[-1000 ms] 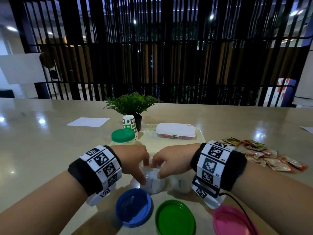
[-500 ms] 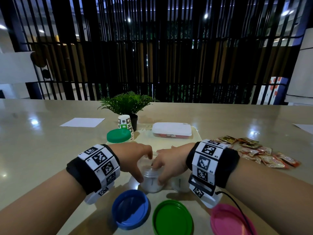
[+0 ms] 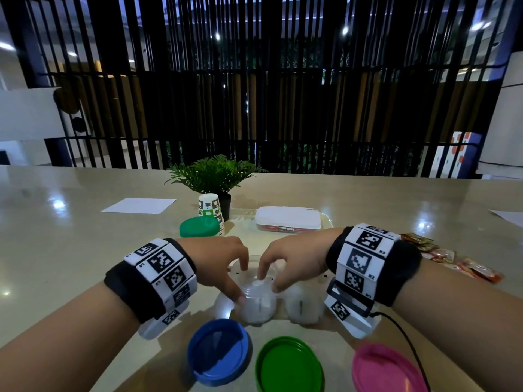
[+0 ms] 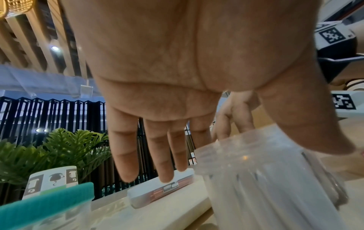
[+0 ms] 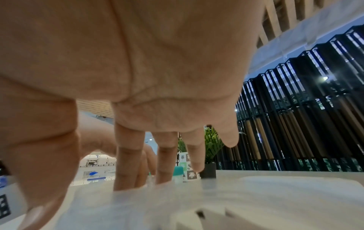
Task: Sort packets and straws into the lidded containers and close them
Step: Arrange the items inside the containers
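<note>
**Both hands on stacked clear containers, centre front of worktop**

Left hand (image 3: 218,264) comes in from the left, palm down, thumb hooked against the near side of the clear container (image 3: 258,302); its other fingers (image 4: 126,155) are spread and fairly straight over the rim. Right hand (image 3: 294,264) mirrors it from the right, fingers (image 5: 128,165) curled down, tips on the container rim, thumb on the near wall. Both pinch the same stack top; can't tell if the upper cup has separated from the lower one.

Container: translucent ribbed plastic, round, cloudy. A second clear container (image 3: 304,306) sits just beside it on the right, touching or nearly so.

Lids lie upside down near the front edge: blue lid (image 3: 219,352), green lid (image 3: 288,366), pink lid (image 3: 387,369), all round glossy plastic. Packets (image 3: 441,256), crinkled foil, red and gold, are piled on the worktop (image 3: 70,250) behind the right wrist, well apart from the containers.

Further back: green-lidded jar (image 3: 199,226), printed paper cup (image 3: 210,206), potted plant (image 3: 212,174), flat white box (image 3: 287,217) on a pale tray (image 3: 246,219), sheet of paper (image 3: 138,205). Wrists and marker bands block part of the tray.
</note>
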Motion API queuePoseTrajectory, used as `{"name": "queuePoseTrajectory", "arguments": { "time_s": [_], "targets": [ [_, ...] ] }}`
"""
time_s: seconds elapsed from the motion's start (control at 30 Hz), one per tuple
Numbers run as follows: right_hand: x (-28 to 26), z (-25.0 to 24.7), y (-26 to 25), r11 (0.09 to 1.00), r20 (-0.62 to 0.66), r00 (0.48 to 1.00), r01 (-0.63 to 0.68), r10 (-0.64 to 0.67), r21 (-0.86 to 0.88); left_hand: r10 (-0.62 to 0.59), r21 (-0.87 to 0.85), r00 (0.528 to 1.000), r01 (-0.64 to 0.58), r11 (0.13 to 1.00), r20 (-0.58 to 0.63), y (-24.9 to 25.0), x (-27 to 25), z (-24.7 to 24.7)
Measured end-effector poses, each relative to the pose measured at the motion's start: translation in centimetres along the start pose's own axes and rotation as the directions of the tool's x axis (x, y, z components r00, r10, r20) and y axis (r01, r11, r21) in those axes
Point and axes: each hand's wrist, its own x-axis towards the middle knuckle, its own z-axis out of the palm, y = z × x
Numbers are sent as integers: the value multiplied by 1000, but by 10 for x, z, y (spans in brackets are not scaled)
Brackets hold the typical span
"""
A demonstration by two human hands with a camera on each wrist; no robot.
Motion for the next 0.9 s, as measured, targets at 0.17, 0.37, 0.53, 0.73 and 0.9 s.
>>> {"name": "queuePoseTrajectory", "arguments": {
  "time_s": [0.17, 0.37, 0.53, 0.73, 0.9],
  "targets": [
    [0, -3, 2, 999, -4, 999, -35, 35, -20, 79, 65, 987, -71, 995, -141, -2, -5, -9],
    [3, 5, -3, 987, 12, 998, -53, 56, -150, 36, 213, 999, -34, 977, -5, -9, -2, -4],
    [4, 8, -5, 992, 31, 999, -20, 25, -128, 8, 261, 999, -18, 965, 39, -7, 8, 6],
    [-2, -2, -1, 998, -11, 1000, -12, 11, -69, 30, 277, 999, -20, 961, -32, -8, 3, -3],
    [1, 7, -7, 987, 14, 999, -50, 52, -152, -48, 273, 999, 46, 961, 1, -1, 4, 0]
  ]
}}
